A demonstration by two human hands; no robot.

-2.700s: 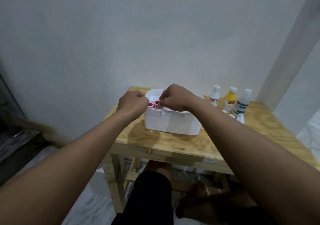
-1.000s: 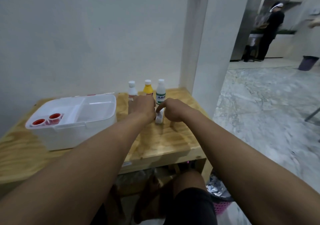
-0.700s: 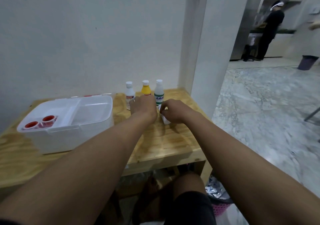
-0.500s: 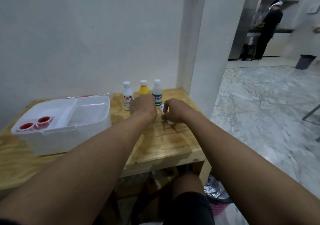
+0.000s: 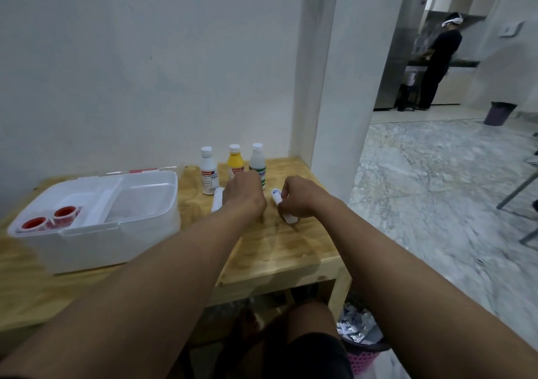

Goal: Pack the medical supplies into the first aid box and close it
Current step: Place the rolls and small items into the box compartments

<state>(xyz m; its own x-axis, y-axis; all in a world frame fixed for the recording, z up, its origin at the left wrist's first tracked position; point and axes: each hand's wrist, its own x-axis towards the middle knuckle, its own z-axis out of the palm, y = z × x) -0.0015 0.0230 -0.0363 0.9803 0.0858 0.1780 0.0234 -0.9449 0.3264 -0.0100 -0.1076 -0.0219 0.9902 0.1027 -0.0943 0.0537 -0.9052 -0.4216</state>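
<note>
Right hand (image 5: 300, 196), frame centre: fingers curled around a white tube (image 5: 283, 207). Left hand (image 5: 243, 193) is laid over a second tube (image 5: 217, 202); its grip cannot be told. Box (image 5: 96, 218), lower left, is open, with two red-capped items (image 5: 49, 218) packed. Three bottles (image 5: 233, 164) are left unpacked behind the hands. Closing judged pending.

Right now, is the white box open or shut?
Open. The white box has no lid on top; you can see inside to its divider and two red-capped items in the left compartment.
</note>
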